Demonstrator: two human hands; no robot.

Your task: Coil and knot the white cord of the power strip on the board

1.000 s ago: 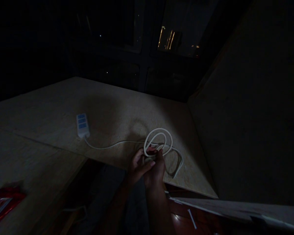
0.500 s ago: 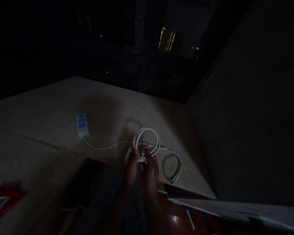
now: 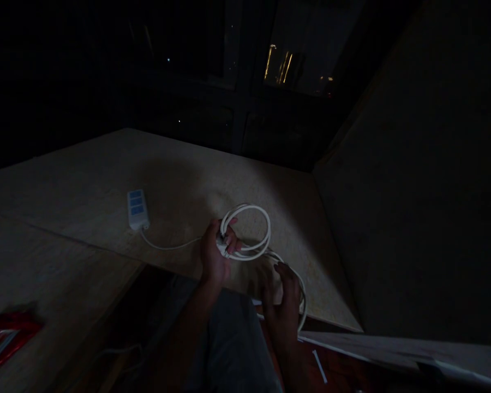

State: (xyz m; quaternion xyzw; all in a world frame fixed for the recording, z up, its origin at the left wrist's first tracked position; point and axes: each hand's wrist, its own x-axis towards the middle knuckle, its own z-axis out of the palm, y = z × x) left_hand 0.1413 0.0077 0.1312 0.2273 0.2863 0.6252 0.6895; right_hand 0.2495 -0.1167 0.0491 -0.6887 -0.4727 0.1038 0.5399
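A white power strip (image 3: 138, 209) with blue sockets lies on the pale board surface (image 3: 106, 174). Its white cord (image 3: 251, 232) runs right and is looped into a coil near the board's front edge. My left hand (image 3: 215, 252) is closed around the coil and the plug end. My right hand (image 3: 284, 297) sits lower right, fingers curled around the loose trailing part of the cord near the edge. The scene is very dark.
A red package (image 3: 4, 338) lies at the lower left on a second board. A dark wall panel (image 3: 413, 191) rises on the right. A window (image 3: 278, 65) with distant lights is behind. A white strip (image 3: 319, 365) lies on the reddish floor.
My hands have parted: the left now holds the coil alone, slightly higher and left. The right hand dropped down to the right along the loose cord.
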